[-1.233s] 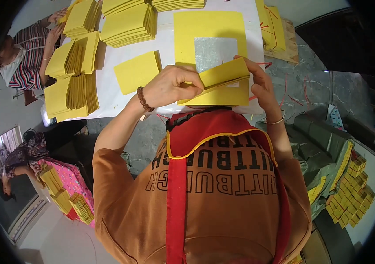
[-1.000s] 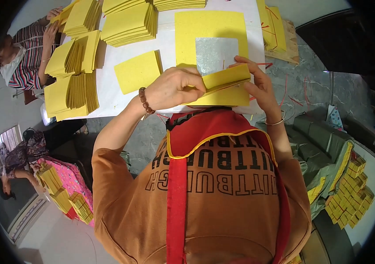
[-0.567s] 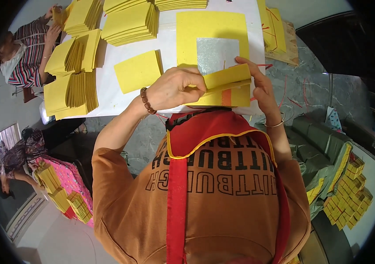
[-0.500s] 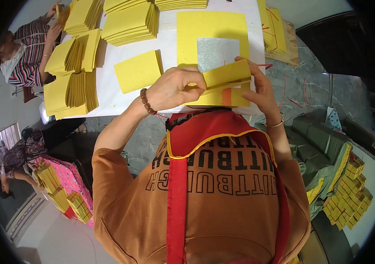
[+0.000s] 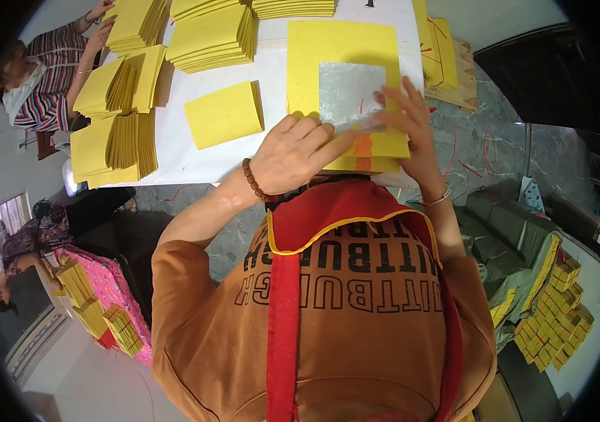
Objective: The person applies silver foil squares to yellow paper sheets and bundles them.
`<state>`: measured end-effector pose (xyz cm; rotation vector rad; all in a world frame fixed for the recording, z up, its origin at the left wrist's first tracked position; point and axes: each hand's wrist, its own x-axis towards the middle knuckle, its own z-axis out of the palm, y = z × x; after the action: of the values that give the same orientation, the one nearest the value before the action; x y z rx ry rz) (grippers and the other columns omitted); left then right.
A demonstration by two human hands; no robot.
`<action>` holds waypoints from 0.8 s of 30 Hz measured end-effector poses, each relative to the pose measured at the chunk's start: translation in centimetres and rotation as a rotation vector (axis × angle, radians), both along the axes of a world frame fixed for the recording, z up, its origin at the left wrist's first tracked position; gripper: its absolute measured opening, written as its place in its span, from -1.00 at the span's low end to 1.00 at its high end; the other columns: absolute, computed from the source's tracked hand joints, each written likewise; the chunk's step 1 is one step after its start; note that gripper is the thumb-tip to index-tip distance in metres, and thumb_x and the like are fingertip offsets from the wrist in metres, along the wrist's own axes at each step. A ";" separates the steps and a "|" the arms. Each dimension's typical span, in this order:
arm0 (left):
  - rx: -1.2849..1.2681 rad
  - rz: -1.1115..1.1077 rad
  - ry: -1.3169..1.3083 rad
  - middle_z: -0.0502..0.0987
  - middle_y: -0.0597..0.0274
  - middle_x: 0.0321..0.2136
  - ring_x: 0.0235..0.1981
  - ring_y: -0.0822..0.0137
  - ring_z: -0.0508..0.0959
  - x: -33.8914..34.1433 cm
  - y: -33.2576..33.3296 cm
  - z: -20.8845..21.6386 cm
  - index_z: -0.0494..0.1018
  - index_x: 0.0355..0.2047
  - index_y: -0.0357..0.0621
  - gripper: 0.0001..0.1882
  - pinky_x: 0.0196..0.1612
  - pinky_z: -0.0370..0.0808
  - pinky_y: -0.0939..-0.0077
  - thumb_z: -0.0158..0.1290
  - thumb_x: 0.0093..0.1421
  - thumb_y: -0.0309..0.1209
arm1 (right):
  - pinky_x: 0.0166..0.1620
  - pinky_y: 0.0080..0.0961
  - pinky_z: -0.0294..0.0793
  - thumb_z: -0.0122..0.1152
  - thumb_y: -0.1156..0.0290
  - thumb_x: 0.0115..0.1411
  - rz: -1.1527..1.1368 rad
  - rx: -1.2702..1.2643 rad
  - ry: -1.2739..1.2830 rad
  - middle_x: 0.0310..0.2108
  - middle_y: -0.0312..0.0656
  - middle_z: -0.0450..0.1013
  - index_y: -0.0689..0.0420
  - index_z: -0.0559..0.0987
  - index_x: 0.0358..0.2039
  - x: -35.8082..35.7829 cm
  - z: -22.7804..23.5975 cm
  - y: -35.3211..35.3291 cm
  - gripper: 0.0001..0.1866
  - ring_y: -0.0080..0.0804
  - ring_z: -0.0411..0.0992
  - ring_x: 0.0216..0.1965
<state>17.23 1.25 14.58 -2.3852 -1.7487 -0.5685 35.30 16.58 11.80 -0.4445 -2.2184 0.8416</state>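
A yellow paper sheet (image 5: 345,56) with a silver foil square (image 5: 348,91) at its centre lies flat near the tabletop's near right edge.

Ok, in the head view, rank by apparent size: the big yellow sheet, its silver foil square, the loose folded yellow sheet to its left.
1. Big yellow sheet, largest.
2. Loose folded yellow sheet.
3. Silver foil square; close to the folded sheet and partly covered by fingers, so this ranking is unsure.

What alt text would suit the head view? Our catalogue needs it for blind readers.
A person's left hand and right hand press flat on a large yellow paper sheet with a silver foil square on a white table. A small folded yellow sheet and stacks of yellow paper lie to the left.
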 end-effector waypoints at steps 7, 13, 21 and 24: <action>0.109 0.081 -0.277 0.44 0.19 -0.21 -0.21 0.18 0.45 -3.0 -0.8 0.1 0.36 0.02 -0.10 -0.45 -0.24 0.34 0.44 0.11 -0.06 -0.40 | 0.24 -0.13 0.01 0.21 0.47 -0.01 0.247 -0.277 0.001 -0.06 -0.21 0.45 0.06 0.54 -0.29 0.6 -2.9 1.0 -0.78 -0.09 0.08 0.25; 0.120 0.292 -0.518 0.47 0.09 -0.20 -0.24 0.14 0.51 -1.8 0.6 -1.2 0.40 -0.02 -0.03 -0.50 -0.22 0.47 0.38 0.14 -0.03 -0.31 | 0.26 -0.24 0.00 0.15 0.55 0.01 0.279 -0.472 0.047 -0.03 -0.17 0.43 0.11 0.53 -0.25 0.7 -2.3 1.1 -0.77 -0.08 0.04 0.26; 0.175 0.175 0.002 0.50 0.24 -0.18 -0.28 0.35 0.46 -2.3 -0.9 0.2 0.52 -0.19 0.05 -0.64 -0.36 0.26 0.54 0.00 -0.06 -0.32 | 0.24 -0.10 -0.07 0.16 0.46 0.05 0.210 -0.106 -0.054 -0.07 -0.22 0.45 0.04 0.52 -0.28 2.2 1.9 0.5 -0.82 -0.09 0.16 0.21; 0.177 0.052 -0.007 0.50 0.25 -0.17 -0.23 0.31 0.45 -2.4 -2.0 0.3 0.52 -0.21 0.02 -0.65 -0.30 0.29 0.52 0.00 -0.06 -0.33 | 0.22 -0.08 -0.09 0.20 0.39 0.04 0.279 0.059 -0.117 -0.11 -0.27 0.47 -0.02 0.53 -0.29 3.2 2.1 -0.2 -0.82 -0.15 0.27 0.13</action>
<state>14.79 -0.72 14.91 -2.2147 -1.6819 -0.6937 38.54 16.34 13.92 -0.1606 -2.4437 0.9103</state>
